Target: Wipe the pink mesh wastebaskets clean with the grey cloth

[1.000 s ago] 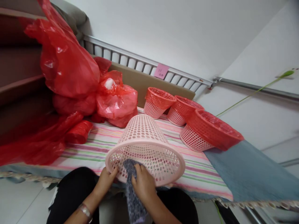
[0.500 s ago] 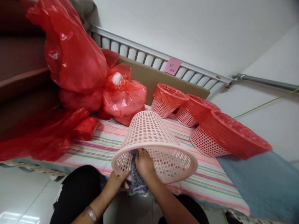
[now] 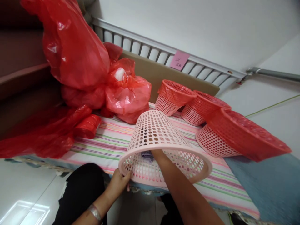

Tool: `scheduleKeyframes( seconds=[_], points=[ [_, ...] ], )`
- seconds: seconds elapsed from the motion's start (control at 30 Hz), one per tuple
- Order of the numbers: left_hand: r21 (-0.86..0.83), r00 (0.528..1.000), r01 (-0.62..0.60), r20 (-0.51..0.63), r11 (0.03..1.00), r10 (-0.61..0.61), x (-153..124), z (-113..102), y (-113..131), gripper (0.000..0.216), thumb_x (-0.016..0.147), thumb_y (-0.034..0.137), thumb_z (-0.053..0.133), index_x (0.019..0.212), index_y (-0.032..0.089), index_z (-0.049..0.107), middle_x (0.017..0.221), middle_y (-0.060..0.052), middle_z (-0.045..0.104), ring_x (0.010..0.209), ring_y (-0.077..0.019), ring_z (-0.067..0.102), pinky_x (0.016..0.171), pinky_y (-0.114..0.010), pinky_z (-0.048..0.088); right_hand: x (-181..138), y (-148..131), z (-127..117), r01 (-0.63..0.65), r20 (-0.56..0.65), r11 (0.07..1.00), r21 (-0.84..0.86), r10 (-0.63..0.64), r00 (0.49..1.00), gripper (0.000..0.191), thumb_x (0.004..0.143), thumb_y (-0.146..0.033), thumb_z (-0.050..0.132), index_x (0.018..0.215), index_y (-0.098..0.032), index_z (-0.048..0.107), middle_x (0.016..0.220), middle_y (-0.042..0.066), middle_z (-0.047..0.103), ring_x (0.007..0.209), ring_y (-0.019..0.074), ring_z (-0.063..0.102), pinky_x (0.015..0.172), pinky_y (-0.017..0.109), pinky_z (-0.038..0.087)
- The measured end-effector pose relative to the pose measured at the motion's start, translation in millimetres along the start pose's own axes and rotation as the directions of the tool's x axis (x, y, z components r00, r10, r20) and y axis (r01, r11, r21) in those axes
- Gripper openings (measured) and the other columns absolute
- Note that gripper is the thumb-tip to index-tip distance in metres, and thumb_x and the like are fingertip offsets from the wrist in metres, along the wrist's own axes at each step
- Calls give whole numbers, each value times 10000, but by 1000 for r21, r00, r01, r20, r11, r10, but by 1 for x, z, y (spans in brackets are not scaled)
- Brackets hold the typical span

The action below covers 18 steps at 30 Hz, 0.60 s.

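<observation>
A pale pink perforated plastic wastebasket (image 3: 161, 129) lies tipped on its side, its wide mouth facing me. My left hand (image 3: 120, 182) grips the lower left of its rim, thumb over the edge. Inside the basket is my right hand (image 3: 156, 153), mostly hidden behind the rim and the holed wall, with its forearm crossing the mouth. A grey-purple cloth (image 3: 147, 156) shows beside the right wrist, gathered at that hand; the fingers on it are out of sight. Dark patches show through the holes farther in.
Several pink baskets lined with red bags (image 3: 217, 137) stand to the right on a striped sheet (image 3: 103, 147). Stuffed red plastic bags (image 3: 128, 93) and a red bag roll (image 3: 87, 126) lie left. Behind is a slatted rail with a pink note (image 3: 179, 60). A blue cloth (image 3: 264, 181) covers the right.
My right hand has pushed deeper into the basket, taking the cloth in from the mouth. My left hand remains at the rim. The view has shifted slightly.
</observation>
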<state>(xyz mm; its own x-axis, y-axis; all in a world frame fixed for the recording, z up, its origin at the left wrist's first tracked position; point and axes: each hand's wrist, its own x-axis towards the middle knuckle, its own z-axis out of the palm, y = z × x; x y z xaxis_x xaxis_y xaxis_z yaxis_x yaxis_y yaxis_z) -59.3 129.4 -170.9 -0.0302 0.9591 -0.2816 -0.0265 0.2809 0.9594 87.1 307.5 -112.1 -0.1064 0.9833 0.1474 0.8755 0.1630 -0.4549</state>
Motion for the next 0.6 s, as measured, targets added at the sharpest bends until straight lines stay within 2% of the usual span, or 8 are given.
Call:
scheduleKeyframes(
  seconds=[0.1, 0.2, 0.27, 0.33, 0.4, 0.5, 0.6],
  points=[
    [-8, 1000, -7, 7, 1000, 7, -1, 0, 2, 398, 765, 509, 532, 625, 143, 597, 335, 5, 530, 341, -148, 529, 416, -224, 367, -26, -9, -1, 29, 2, 997, -70, -29, 1000, 403, 920, -292, 364, 1299, -223, 483, 1351, 74, 506, 1271, 233, 407, 1051, 389, 317],
    [-21, 1000, -15, 9, 1000, 15, -2, 0, 4, 417, 749, 524, 545, 589, 144, 604, 340, -7, 547, 343, -149, 537, 421, -225, 375, -79, -15, -2, 63, 61, 980, -190, -52, 997, 386, 851, -204, 465, 1230, -193, 538, 1211, 130, 584, 1120, 261, 535, 932, 374, 413],
    [-32, 1000, -22, 3, 999, 22, -2, 1, 5, 426, 728, 556, 554, 603, 151, 600, 346, 4, 539, 337, -150, 536, 405, -224, 374, -121, -17, -3, 107, 151, 939, -328, -60, 987, 333, 825, -182, 492, 1148, -201, 573, 1083, 121, 616, 991, 250, 591, 831, 341, 457],
    [-36, 1000, -29, -6, 999, 29, -2, 1, 5, 430, 712, 579, 560, 616, 160, 583, 370, 14, 539, 324, -143, 524, 379, -219, 362, -156, -18, -4, 134, 210, 913, -385, -54, 976, 286, 826, -187, 495, 1097, -223, 579, 1025, 96, 617, 922, 234, 607, 777, 320, 469],
    [-29, 999, -33, -13, 999, 33, -3, -1, 5, 427, 713, 581, 557, 629, 163, 572, 399, 16, 545, 301, -133, 490, 345, -219, 340, -177, -20, -6, 132, 235, 909, -395, -39, 971, 250, 830, -197, 496, 1061, -238, 580, 997, 77, 617, 896, 227, 611, 752, 311, 473],
    [-12, 998, -52, -36, 999, 52, -5, -5, 7, 380, 734, 535, 555, 660, 163, 577, 418, 22, 542, 315, -131, 466, 338, -225, 336, -177, -22, -8, 111, 222, 916, -385, -25, 975, 244, 827, -214, 507, 1060, -237, 579, 987, 74, 617, 891, 228, 612, 744, 310, 475],
    [19, 988, -139, -62, 990, 140, -8, -12, 13, 288, 753, 430, 572, 716, 150, 629, 582, -26, 660, 542, -184, 602, 499, -246, 456, -141, -19, -9, 71, 134, 946, -316, -30, 991, 348, 829, -195, 490, 1171, -209, 552, 1048, 102, 619, 967, 240, 598, 825, 336, 464]
  ],
)
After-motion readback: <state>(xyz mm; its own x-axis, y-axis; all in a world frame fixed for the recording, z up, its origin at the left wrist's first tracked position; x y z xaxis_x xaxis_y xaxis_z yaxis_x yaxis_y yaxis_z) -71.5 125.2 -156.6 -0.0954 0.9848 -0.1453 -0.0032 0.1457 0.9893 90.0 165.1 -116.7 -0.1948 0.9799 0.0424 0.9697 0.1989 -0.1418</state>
